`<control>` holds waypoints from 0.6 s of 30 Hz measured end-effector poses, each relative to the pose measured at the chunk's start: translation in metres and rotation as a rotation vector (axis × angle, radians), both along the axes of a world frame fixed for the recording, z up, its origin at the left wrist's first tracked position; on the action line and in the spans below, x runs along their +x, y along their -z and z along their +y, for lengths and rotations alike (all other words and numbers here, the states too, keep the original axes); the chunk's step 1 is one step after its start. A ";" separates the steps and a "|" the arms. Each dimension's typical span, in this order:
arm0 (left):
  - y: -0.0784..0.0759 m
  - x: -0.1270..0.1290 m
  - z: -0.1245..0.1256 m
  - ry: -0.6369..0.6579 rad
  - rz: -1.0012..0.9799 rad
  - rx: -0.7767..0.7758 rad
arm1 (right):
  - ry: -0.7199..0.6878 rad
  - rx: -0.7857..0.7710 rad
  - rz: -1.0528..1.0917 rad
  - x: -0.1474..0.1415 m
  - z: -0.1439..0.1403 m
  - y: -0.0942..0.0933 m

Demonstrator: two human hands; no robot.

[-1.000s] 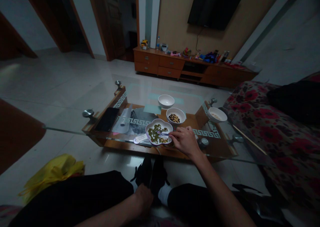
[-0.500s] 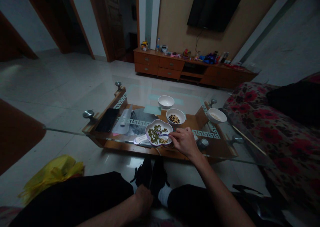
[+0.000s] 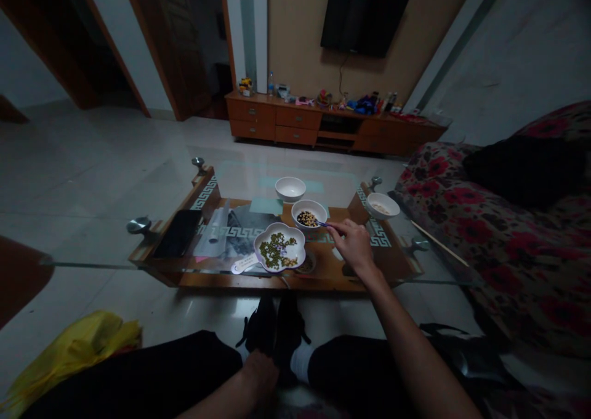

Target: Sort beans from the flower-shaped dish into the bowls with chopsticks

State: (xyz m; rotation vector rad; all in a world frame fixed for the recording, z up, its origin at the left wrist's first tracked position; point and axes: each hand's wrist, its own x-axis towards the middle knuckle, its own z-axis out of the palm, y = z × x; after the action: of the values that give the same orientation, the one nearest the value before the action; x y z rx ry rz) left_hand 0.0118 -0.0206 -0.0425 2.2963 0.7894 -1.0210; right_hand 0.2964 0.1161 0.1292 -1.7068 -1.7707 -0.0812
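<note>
My right hand pinches slim purple tweezers, their tip inside a white bowl of dark and tan beans. To the left of that hand lies a flower-shaped white dish with a purple rim and a flat handle. Green beans are spread over it, with some yellowish ones near its front right. My left hand hangs low between my knees, by the black shoes; its fingers are lost in shadow.
Behind stands a white bowl; another bowl at right holds pale pieces. A chopstick-like stick lies near the glass table's right end. A dark tablet-like slab and papers show at left. A flowered sofa borders the right.
My right hand has moved the tweezers from the flower-shaped dish, back and to the right, into the bowl of dark and tan beans. The whole view has shifted slightly.
</note>
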 end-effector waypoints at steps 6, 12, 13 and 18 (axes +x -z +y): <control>0.005 -0.002 0.001 0.025 -0.017 -0.006 | -0.210 0.006 0.411 -0.028 -0.005 -0.013; 0.014 -0.003 -0.005 0.024 -0.039 0.031 | -0.362 -0.137 0.197 -0.046 -0.013 -0.015; 0.014 -0.003 -0.006 0.020 -0.044 0.036 | -0.351 -0.159 0.156 -0.046 -0.013 -0.013; 0.012 -0.001 -0.004 0.021 0.006 -0.008 | -0.334 -0.202 0.094 -0.045 -0.013 -0.005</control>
State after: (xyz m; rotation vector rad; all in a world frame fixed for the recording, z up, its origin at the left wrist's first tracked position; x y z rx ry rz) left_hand 0.0111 -0.0247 -0.0542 2.2997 0.7641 -1.0392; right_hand 0.2516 0.1034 0.1347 -1.4961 -2.0201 0.3278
